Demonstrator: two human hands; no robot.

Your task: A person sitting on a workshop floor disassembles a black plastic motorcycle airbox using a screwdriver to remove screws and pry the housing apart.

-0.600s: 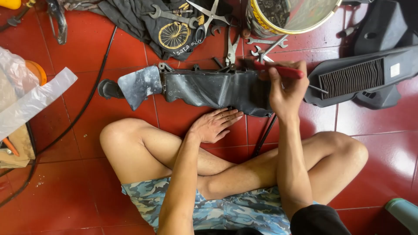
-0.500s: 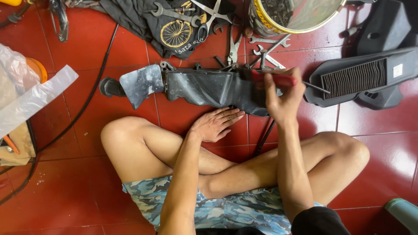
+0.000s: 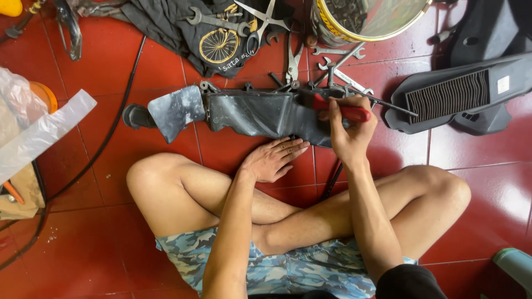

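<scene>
I sit cross-legged on a red tile floor. A long black plastic housing [image 3: 249, 113] with a dusty grey flap at its left end lies across the floor in front of my knees. My right hand [image 3: 349, 133] grips a red-handled screwdriver [image 3: 346, 109], held sideways over the right end of the housing, its thin shaft pointing right. My left hand [image 3: 274, 160] rests flat on the tiles, fingers apart, fingertips touching the near edge of the housing.
Wrenches [image 3: 213, 21] and pliers [image 3: 293, 61] lie on a dark cloth [image 3: 183, 27] beyond the housing. A metal bucket [image 3: 366, 19] of small parts stands behind. A ribbed black cover [image 3: 460, 94] lies at right, a black cable [image 3: 119, 116] and plastic bags [image 3: 33, 127] at left.
My right hand has shifted slightly and tilted the screwdriver closer to level over the housing's right end. My left hand stays on the floor.
</scene>
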